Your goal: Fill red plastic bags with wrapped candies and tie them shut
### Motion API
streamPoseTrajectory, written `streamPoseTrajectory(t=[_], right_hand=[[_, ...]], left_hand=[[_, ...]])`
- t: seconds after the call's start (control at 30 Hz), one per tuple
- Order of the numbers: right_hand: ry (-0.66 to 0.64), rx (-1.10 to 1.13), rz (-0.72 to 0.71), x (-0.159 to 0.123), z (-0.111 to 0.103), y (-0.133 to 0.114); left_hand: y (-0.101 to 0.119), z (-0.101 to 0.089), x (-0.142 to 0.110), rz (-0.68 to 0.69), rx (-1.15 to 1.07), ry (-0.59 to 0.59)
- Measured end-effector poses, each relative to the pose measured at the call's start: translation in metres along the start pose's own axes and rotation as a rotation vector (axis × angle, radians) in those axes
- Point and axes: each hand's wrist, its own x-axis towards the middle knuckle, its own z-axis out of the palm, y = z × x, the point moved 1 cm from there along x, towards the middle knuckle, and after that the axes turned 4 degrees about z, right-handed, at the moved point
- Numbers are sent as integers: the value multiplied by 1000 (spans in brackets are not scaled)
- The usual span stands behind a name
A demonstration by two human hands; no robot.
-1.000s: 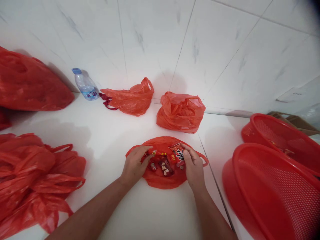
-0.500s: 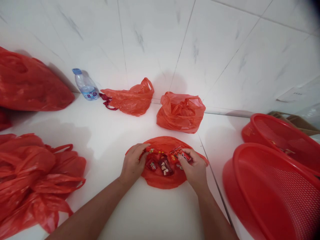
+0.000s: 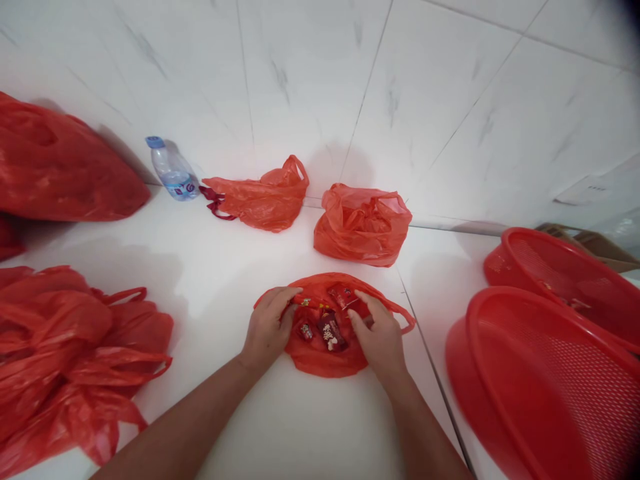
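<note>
A red plastic bag lies opened out on the white table in front of me, with several small wrapped packets inside. My left hand is closed at the bag's left rim, its fingers curled over the edge; a red packet with yellow marks lies by the fingertips. A dark red packet with pale lettering rests mid-bag, and a smaller red packet is left of it. Over the bag's right side, my right hand has thumb and forefinger apart, beside another dark red packet.
Against the tiled wall stand a plastic bottle, a crumpled red bag and a filled red bag. Heaped red bags and a large full one occupy the left. Red mesh baskets stand at the right.
The bright red packet with white lettering is no longer seen at my right fingers; a dark red packet shows there. My right hand has shifted slightly left, and the bag's right handle is uncovered.
</note>
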Motion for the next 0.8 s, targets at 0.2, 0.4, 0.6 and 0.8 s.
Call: streamPoseTrajectory(t=[0.2, 0.4, 0.6, 0.8], right_hand=[[-41, 86, -89, -4, 1, -4], [-171, 190, -106, -11, 4, -17], [-337, 383, 34, -15, 6, -20], [-74, 334, 59, -6, -5, -7]], left_hand=[[1, 0, -2, 29, 13, -13], [9, -1, -2, 53, 23, -88], [12, 4, -8, 122, 10, -89], [11, 0, -3, 2, 10, -73]])
